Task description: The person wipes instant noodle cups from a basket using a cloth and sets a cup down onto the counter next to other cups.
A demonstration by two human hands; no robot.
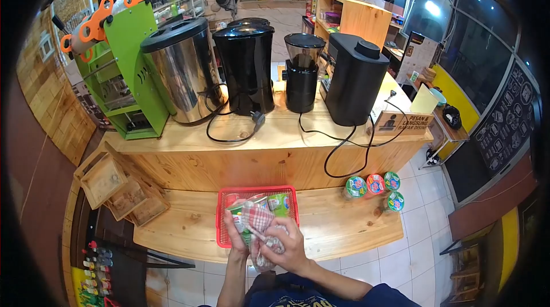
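My left hand (236, 237) is closed around a green and white cup (236, 219), held over the front of a red plastic basket (295, 207). A red-and-white checked cloth (259, 217) is bunched against the cup, and part of it hangs down between my hands. My right hand (291, 248) grips the cloth, its fingers curled into the folds. Much of the cup is hidden by the cloth and fingers. Green packets (279, 204) lie in the basket, which stands on a wooden shelf (338, 215).
Several lidded cups (375, 184) stand at the shelf's right end. A wooden crate rack (103, 184) is on the left. The higher counter (275, 141) carries a green machine (134, 72), a steel urn (186, 72), black appliances (358, 78) and loose power cords (326, 161).
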